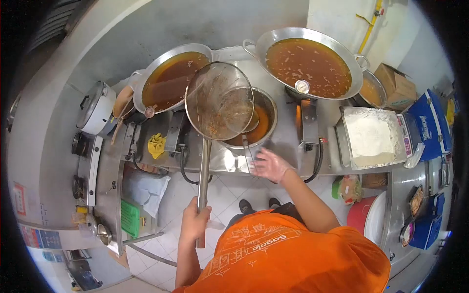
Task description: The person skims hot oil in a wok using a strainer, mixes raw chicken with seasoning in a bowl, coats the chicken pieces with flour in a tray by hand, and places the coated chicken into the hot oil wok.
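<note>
My left hand [195, 219] is wrapped round the long metal handle of a round wire-mesh strainer [220, 102]. Brown crumbs cling to its mesh, held above the counter between two large pans. Below and partly behind it stands a metal pot [273, 110] of brown oil, with a ladle [245, 142] resting in it. Beside the ladle's handle is my right hand [272, 166], in a clear plastic glove, its fingers spread. Whether a fingertip touches the handle is hard to make out.
Two wide pans of brown oil, a left pan [139, 100] and a right pan [359, 80], carry dial thermometers. A tray of white flour [373, 136] sits right, near a blue cooler [430, 124]. A yellow cloth [156, 145] lies by the left burner.
</note>
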`<state>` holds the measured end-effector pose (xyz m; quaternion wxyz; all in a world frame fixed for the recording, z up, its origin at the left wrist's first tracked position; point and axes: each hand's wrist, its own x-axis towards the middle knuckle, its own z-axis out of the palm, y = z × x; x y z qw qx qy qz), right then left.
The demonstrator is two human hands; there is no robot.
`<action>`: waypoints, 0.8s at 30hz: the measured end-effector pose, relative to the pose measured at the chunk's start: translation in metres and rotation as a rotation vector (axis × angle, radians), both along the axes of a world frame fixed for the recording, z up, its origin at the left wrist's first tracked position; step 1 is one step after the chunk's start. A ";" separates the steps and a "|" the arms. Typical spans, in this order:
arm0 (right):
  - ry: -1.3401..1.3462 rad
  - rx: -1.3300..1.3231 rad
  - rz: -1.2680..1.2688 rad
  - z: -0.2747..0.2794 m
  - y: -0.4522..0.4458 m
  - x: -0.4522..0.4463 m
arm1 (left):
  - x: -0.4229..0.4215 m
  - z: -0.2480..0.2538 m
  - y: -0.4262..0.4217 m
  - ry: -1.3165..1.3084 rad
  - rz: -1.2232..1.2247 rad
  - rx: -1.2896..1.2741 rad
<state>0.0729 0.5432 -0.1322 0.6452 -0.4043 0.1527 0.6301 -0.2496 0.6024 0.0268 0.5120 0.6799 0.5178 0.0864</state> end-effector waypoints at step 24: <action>-2.500 -0.568 0.953 0.184 -0.076 -0.033 | -0.037 -0.034 0.111 -0.054 -0.279 0.394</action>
